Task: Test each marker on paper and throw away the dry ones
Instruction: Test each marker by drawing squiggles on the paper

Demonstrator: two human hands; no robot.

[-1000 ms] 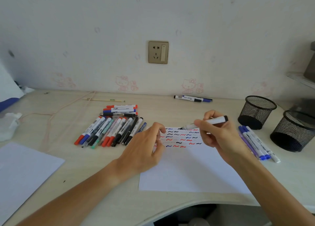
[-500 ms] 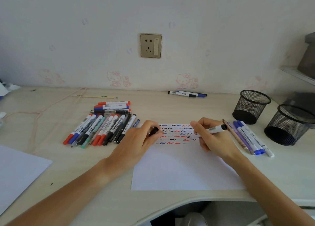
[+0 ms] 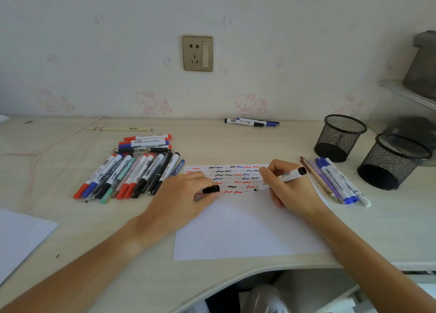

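Lowering from mid-air a second ago, the right hand (image 3: 286,187) now pinches the white black-ended marker (image 3: 280,179), tip on the white paper sheet (image 3: 236,230); the left hand (image 3: 181,202) grips its black cap (image 3: 210,189), so testing begins.

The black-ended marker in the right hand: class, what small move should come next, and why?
Probably drag the tip sideways in a short squiggle. The right hand holds the marker uncapped, its tip at a bare spot on the paper beside the last squiggles, while the left hand holds the black cap.
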